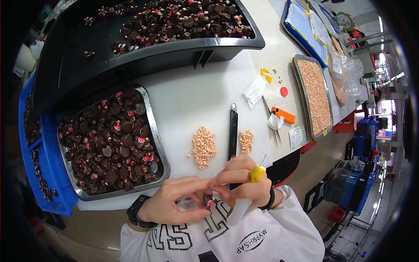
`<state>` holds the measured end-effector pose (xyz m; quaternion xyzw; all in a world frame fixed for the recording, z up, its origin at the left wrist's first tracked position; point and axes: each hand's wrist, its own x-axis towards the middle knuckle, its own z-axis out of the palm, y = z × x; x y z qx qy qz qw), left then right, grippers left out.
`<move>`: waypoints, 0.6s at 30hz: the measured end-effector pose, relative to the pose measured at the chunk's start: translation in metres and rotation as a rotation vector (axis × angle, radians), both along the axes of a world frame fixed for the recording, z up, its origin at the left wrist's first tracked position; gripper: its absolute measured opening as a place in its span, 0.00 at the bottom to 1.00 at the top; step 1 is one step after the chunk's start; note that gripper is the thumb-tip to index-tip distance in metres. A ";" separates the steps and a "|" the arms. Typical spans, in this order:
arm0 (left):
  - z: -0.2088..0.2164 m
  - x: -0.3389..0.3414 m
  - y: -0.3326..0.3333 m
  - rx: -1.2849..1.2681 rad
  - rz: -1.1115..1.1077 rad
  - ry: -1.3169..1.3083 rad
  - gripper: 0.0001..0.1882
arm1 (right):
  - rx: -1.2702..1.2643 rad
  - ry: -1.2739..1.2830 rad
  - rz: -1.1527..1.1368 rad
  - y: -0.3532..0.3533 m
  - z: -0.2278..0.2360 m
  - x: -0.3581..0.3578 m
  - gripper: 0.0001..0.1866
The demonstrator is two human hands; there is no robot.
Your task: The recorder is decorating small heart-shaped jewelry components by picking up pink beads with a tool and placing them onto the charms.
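Observation:
My left hand pinches a small dark part with a red-and-white tip close to my chest. My right hand touches the same part with its fingertips and holds a squeeze bottle with a white body, a yellow cap and a thin needle tip. Just beyond the hands, two small heaps of pale orange pellets lie on the white table on either side of a black bar-shaped tool.
A metal tray full of dark parts sits at the left, a big black bin of the same parts behind it, blue crates at far left. At right are a tray of pellets, tweezers, an orange cutter and plastic bags.

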<state>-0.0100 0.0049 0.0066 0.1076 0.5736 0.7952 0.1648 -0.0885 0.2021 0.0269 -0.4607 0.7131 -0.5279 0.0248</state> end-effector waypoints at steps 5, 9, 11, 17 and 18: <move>0.002 -0.004 -0.004 -0.055 -0.104 0.006 0.23 | 0.051 -0.018 0.036 -0.002 0.006 -0.005 0.16; 0.007 -0.003 -0.002 -0.129 -0.070 0.018 0.24 | 0.065 -0.054 0.023 0.000 0.007 -0.005 0.15; 0.003 0.000 0.000 -0.073 0.044 -0.035 0.23 | 0.041 -0.024 -0.076 0.006 0.000 -0.007 0.16; -0.007 0.007 -0.001 0.246 0.298 -0.025 0.21 | 0.298 0.087 -0.260 0.020 -0.006 -0.012 0.20; -0.007 0.008 -0.001 0.272 0.338 -0.005 0.21 | 0.298 0.087 -0.259 0.024 -0.009 -0.012 0.20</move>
